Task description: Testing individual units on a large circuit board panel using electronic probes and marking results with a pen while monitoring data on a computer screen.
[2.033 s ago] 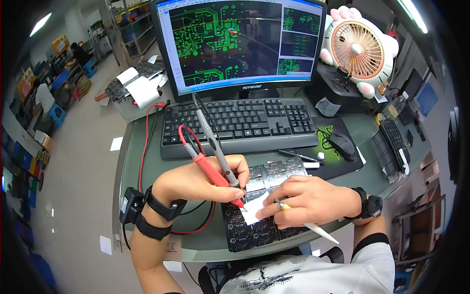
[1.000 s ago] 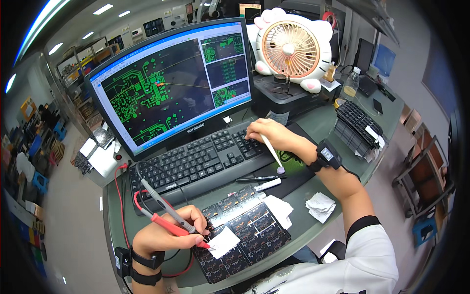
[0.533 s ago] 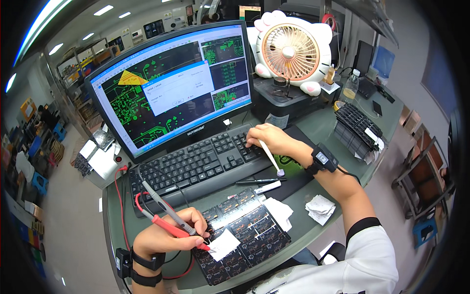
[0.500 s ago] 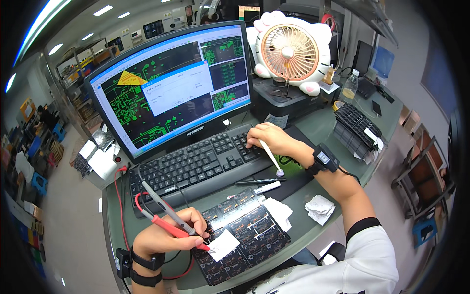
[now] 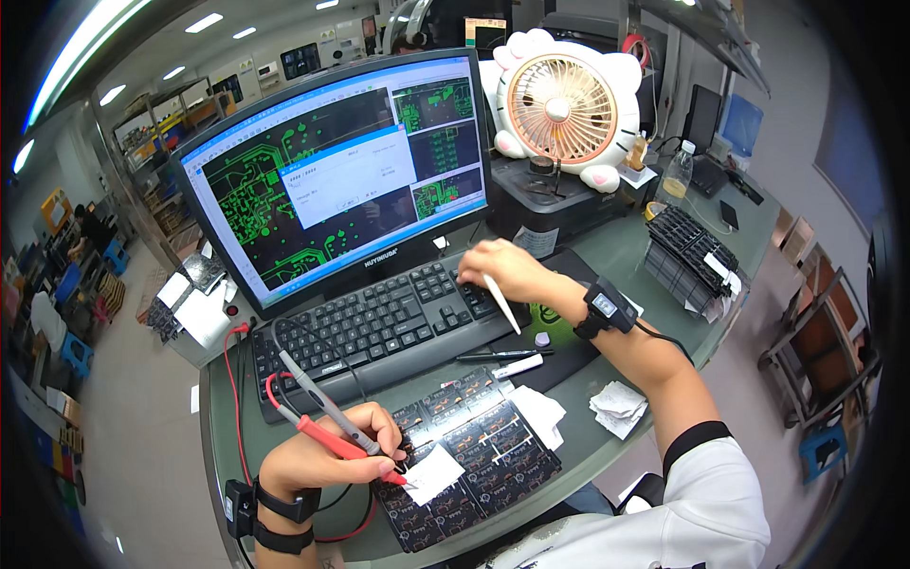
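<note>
My left hand [image 5: 332, 457] is closed around a red test probe [image 5: 327, 436] and a grey test probe [image 5: 322, 403]. The red probe's tip rests by a white paper slip [image 5: 436, 474] lying on a dark panel of circuit boards [image 5: 512, 446]. Over the number pad of a black keyboard [image 5: 370, 327] is my right hand [image 5: 512, 272], its fingers bent onto the keys. A slim white stick [image 5: 501, 305] is tucked in that hand and points down toward the table. Behind the keyboard, a monitor [image 5: 332, 180] displays green circuit layouts with a dialog box.
A black pen [image 5: 502, 357] and white marker [image 5: 518, 366] lie beyond the panel. Paper scraps [image 5: 619, 410] are at its right. A small purple piece [image 5: 541, 339] sits on the dark mat. Farther right are stacked black trays [image 5: 692, 256], a bottle [image 5: 678, 173] and a white fan [image 5: 559, 109].
My right hand has shifted slightly left across the number pad, and the white stick's lower end has moved left, away from the purple piece. A yellow triangle has vanished from the monitor.
</note>
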The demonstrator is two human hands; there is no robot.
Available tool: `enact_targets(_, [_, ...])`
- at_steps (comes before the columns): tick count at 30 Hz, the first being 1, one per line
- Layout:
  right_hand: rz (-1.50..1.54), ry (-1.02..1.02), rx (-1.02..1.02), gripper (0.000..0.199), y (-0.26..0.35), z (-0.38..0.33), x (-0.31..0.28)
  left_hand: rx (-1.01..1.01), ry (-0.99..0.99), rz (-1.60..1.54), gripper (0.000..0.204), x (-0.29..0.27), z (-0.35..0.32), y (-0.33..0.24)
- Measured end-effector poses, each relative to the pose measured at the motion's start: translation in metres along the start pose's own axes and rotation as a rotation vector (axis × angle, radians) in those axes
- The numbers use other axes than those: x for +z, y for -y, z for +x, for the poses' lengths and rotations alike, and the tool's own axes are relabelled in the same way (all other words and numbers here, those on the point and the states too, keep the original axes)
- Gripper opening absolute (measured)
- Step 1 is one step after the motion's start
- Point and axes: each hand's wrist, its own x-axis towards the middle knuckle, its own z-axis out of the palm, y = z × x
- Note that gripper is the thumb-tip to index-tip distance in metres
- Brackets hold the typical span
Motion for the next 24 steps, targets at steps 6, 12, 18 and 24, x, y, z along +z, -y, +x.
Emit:
enact_targets(6, [0.042,-0.017,0.156,0.015,-0.004,-0.015,-0.018,0.001,0.005,-0.011,0.018,-0.003,0.001,0.004])
enact_targets(12, [-0.012,0.020,0.139,0.015,-0.004,-0.013,-0.013,-0.003,-0.006,0.004,0.019,-0.004,-0.001,0.002])
enact_targets(18, [-0.065,-0.055,0.190,0.015,-0.001,-0.014,-0.014,-0.012,0.049,0.044,0.015,-0.007,0.003,0.006])
enact_targets(24, [-0.066,0.052,0.427,0.015,0.017,-0.041,-0.035,0.164,-0.210,-0.021,0.021,-0.010,-0.001,0.001])
